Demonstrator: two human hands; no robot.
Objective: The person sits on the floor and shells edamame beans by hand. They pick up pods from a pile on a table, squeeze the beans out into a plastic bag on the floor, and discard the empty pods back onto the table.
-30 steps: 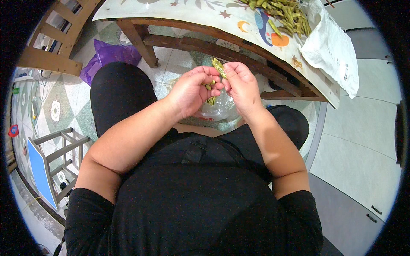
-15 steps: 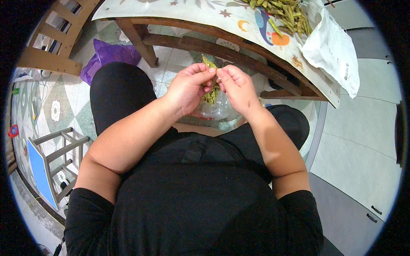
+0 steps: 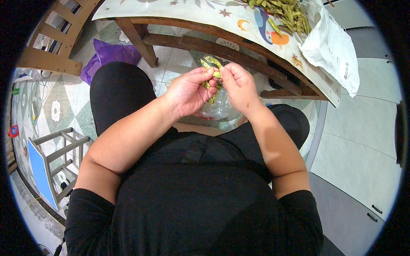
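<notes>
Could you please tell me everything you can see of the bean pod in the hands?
The bean pod is yellow-green and split open, its thin halves parted at its upper end. The left hand and right hand pinch its lower part, where a green bean shows. It is held above a clear plastic bag.

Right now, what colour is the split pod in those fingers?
The split pod is yellowish green, showing best in the head view.

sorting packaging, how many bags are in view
3: a crumpled purple plastic bag at upper left, a clear plastic bag below the left hand and right hand, and a white bag at upper right; others may be hidden.
</notes>
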